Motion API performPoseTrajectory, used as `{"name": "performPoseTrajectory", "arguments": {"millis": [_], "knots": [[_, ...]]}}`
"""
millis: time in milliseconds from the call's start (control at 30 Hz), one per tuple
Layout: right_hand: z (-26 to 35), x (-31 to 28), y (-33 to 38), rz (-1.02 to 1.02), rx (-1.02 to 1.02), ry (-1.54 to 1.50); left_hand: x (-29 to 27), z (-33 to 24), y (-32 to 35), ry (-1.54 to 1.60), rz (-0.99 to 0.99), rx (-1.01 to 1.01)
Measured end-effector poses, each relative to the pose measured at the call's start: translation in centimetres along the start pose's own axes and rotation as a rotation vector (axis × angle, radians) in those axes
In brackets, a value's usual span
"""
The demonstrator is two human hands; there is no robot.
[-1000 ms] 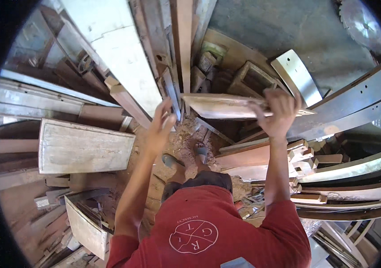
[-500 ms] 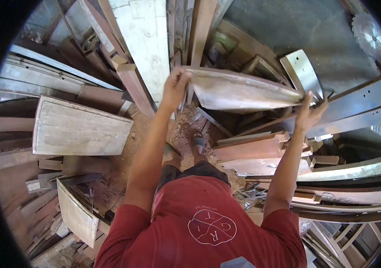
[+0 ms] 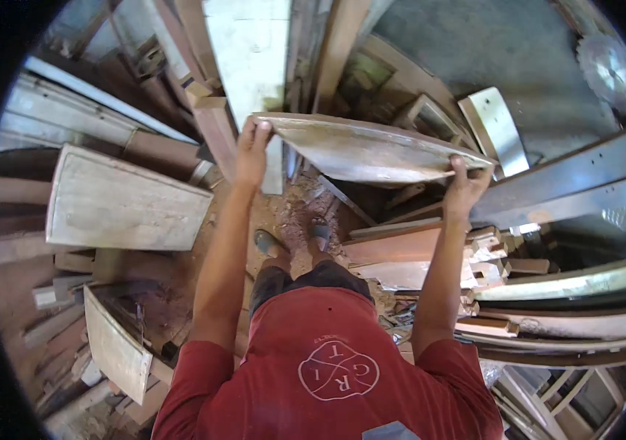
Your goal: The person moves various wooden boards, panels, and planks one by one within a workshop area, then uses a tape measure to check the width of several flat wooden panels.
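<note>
A wooden panel point(image 3: 372, 150) with a worn, pale face and a browner far edge is held up in front of me, tilted. My left hand point(image 3: 253, 150) grips its left end, thumb on the near face. At the panel's right end my right hand point(image 3: 467, 191) is closed around the edge, thumb also on the near face. The fingers behind the panel are hidden. Below it, my sandalled feet stand on the dusty floor point(image 3: 284, 209).
To the left lies another pale panel point(image 3: 126, 202), with a smaller panel point(image 3: 119, 345) leaning nearer me. A tall white board point(image 3: 247, 59) stands ahead. Stacked planks point(image 3: 569, 282) fill the right side, below long metal-grey beams point(image 3: 569, 180). A circular saw blade point(image 3: 610, 72) hangs at far right.
Both hands have moved left with the panel, and its right end now sits closer to me. My right hand's fingers have closed on the panel's right end. My left foot has come into view.
</note>
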State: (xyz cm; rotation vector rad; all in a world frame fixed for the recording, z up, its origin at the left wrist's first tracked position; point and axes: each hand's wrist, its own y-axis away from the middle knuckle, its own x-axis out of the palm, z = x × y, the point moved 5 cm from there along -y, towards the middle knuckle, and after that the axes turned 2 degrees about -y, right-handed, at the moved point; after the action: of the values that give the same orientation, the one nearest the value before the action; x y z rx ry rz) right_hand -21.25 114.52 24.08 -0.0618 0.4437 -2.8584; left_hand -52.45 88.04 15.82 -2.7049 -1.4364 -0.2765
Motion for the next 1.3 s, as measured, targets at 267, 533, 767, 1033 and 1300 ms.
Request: {"name": "performPoseTrajectory", "arguments": {"millis": [267, 533, 767, 1033, 1300], "knots": [[-1.4, -2.8, -1.3, 0.096, 0.012, 0.079, 2.8, -0.8, 0.2, -0.004, 0.060, 0.010], [-9.9, -6.4, 8.2, -0.191, -0.036, 0.760, 5.5, -0.3, -1.5, -0.191, 0.105, 0.038], [-26.8, -5.2, 9.7, 0.671, 0.228, 1.676, 11.2, -1.4, -3.2, -0.385, 0.127, 0.090], [-34.1, -7.8, 10.8, 1.040, 0.383, 1.794, 8.4, 1.6, -0.4, -0.391, 0.184, 0.102], [-33.9, -4.2, 13.3, 1.177, -0.208, 1.715, -6.1, 13.6, 13.1, -0.783, 0.170, -0.210]]}}
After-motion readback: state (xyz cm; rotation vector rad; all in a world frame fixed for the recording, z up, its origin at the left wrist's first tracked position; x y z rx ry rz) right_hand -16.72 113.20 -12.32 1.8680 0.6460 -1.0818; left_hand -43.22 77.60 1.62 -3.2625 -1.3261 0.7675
